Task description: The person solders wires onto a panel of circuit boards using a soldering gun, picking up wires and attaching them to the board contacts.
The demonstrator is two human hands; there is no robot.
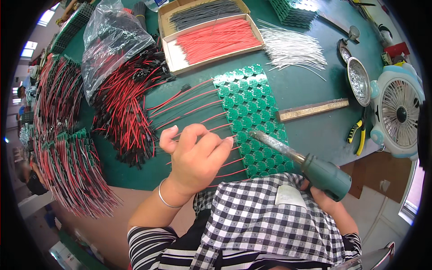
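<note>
Through my head camera, I see my left hand [195,157] over the left edge of the green board [256,105], its thumb and finger pinched together. They seem clamped on a red wire [234,136] at that edge, though my own fingers hide most of it. My right hand [325,201] is wrapped around the handle of the iron [326,177], partly covered by it. The iron points up and to the left, its metal tip over the board, near my left fingertips.

The board lies on the green table [315,139] in front of me, its small round pieces in rows. More red leads [213,117] run leftward from its edge, toward a heap [126,108] of red and black leads partly under a clear bag [110,45]. Beyond the board sits a box [216,57] of red wires, dark ones behind them, with loose white wires [294,47] beside it. To the right are a bar [313,110], a metal bowl [358,81], yellow-handled pliers [361,137] and a fan [400,112].
</note>
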